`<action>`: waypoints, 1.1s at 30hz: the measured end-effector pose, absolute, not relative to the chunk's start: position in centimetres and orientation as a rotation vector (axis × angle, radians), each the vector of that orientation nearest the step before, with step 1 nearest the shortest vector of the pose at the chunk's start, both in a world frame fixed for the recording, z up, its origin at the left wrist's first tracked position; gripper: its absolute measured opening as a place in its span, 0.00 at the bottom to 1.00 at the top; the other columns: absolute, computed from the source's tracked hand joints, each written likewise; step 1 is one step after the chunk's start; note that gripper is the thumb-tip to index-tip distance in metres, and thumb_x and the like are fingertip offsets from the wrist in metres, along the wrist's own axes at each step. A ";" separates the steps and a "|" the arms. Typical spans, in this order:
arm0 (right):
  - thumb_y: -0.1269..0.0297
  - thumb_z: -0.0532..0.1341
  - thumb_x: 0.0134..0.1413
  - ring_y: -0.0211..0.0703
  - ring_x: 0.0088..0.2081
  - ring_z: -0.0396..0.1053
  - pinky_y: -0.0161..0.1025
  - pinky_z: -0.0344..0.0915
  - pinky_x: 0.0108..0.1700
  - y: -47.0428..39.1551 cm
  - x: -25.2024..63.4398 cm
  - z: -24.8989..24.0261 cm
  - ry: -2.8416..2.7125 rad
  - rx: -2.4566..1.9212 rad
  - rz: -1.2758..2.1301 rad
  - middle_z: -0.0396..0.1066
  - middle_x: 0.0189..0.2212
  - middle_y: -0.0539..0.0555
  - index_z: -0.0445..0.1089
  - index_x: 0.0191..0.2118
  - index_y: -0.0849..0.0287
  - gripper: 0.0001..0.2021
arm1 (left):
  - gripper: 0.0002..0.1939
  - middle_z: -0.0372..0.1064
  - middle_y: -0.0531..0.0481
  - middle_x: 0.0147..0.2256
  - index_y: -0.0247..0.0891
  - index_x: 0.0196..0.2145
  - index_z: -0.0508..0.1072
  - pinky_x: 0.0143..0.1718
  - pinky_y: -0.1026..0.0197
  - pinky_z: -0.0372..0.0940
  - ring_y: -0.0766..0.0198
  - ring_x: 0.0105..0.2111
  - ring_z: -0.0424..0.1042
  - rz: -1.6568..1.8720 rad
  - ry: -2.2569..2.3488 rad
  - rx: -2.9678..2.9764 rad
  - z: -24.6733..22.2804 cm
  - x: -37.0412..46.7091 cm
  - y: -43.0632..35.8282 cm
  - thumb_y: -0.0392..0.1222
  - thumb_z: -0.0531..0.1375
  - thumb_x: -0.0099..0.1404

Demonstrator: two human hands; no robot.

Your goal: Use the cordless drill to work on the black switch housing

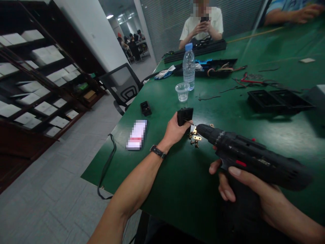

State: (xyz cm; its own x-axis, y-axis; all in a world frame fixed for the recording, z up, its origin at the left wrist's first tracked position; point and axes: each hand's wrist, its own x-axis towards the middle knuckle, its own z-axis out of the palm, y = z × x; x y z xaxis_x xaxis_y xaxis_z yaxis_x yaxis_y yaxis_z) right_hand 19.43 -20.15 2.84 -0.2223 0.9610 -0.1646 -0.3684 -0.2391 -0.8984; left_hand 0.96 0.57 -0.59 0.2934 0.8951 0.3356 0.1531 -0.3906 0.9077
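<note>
My left hand point(175, 129) grips a small black plastic block point(185, 116) upright above the green table. Wrapped round the handle of a black power drill point(243, 152) is my right hand point(243, 183), its thumb along the near side. The drill's thin bit points left and its tip is at the face of the block, near my left thumb. Whether the tip touches a screw cannot be made out. Below the drill's chuck lie brass plates point(197, 138) and several small brass screws point(196, 144).
On the green table point(162, 179) are a phone point(137, 135), a small black box point(145, 108), a plastic cup point(182, 92), a water bottle point(189, 67), black trays point(276, 101), wires and a glove point(165, 73). A person point(215, 23) sits across; another person's arm shows at the top right.
</note>
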 end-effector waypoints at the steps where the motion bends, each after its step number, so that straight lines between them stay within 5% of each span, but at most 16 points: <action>1: 0.57 0.53 0.69 0.49 0.26 0.70 0.45 0.67 0.33 -20.2 19.4 2.8 -0.941 -0.946 1.665 0.70 0.21 0.54 0.76 0.43 0.57 0.16 | 0.21 0.74 0.45 0.43 0.36 0.46 0.71 0.46 0.58 0.66 0.57 0.43 0.72 1.161 0.946 1.760 -0.6 1.0 0.6 0.52 0.67 0.61; 15: 0.52 0.54 0.68 0.53 0.34 0.72 0.48 0.68 0.37 -21.2 19.9 2.0 -1.159 -0.934 1.710 0.74 0.31 0.54 0.68 0.56 0.50 0.17 | 0.20 0.73 0.47 0.41 0.37 0.46 0.70 0.43 0.60 0.65 0.60 0.40 0.71 1.139 1.055 1.854 -0.6 1.0 0.6 0.51 0.66 0.62; 23: 0.58 0.55 0.68 0.50 0.30 0.73 0.50 0.72 0.39 -20.5 19.4 1.9 -0.916 -0.864 1.690 0.76 0.29 0.56 0.77 0.47 0.54 0.14 | 0.21 0.73 0.47 0.41 0.36 0.46 0.71 0.44 0.61 0.66 0.60 0.41 0.71 1.120 0.971 1.802 -0.4 0.9 0.7 0.52 0.66 0.61; 29: 0.59 0.56 0.67 0.50 0.27 0.72 0.54 0.73 0.38 -20.5 19.5 1.3 -0.838 -0.867 1.681 0.78 0.41 0.61 0.80 0.38 0.54 0.15 | 0.20 0.72 0.48 0.40 0.37 0.45 0.71 0.42 0.61 0.66 0.60 0.40 0.71 1.131 0.990 1.822 -0.1 0.8 0.4 0.52 0.66 0.62; 33: 0.58 0.54 0.66 0.53 0.26 0.73 0.51 0.70 0.35 -20.2 19.4 1.7 -0.864 -0.880 1.675 0.76 0.26 0.59 0.80 0.40 0.56 0.16 | 0.18 0.71 0.49 0.38 0.38 0.44 0.70 0.41 0.61 0.65 0.61 0.39 0.70 1.159 1.096 1.896 0.3 0.7 0.0 0.52 0.64 0.64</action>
